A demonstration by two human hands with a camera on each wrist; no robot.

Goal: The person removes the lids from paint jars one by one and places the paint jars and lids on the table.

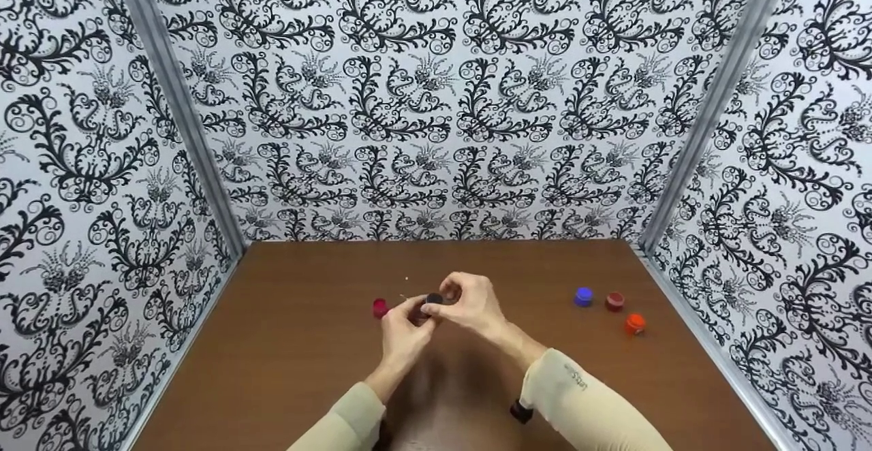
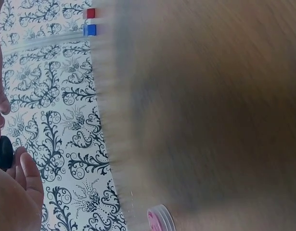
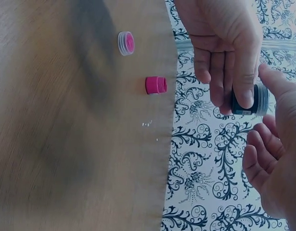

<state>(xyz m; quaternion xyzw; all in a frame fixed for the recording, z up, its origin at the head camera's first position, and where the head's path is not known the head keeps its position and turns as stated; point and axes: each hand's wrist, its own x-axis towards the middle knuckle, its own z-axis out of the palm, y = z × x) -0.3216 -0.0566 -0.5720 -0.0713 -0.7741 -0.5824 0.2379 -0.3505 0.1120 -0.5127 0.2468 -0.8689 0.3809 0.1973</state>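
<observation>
My left hand [image 1: 405,335] grips a small dark paint jar [image 3: 244,103] between thumb and fingers, raised above the table. Its clear lid [image 3: 263,100] faces the right hand. Curled fingers of my right hand [image 1: 473,304] stand around that lid, thumb on one side and fingertips on the other. In the left wrist view the jar [image 2: 3,153] shows only in part, at the frame's edge. An uncapped pink jar [image 3: 156,85] stands on the table, with a clear, pink-stained lid [image 3: 126,43] near it.
Blue [image 1: 583,296], dark red [image 1: 614,302] and orange [image 1: 635,323] jars stand on the right of the brown table [image 1: 306,383]. Small white specks [image 3: 147,123] lie near the pink jar. Patterned walls enclose the back and sides.
</observation>
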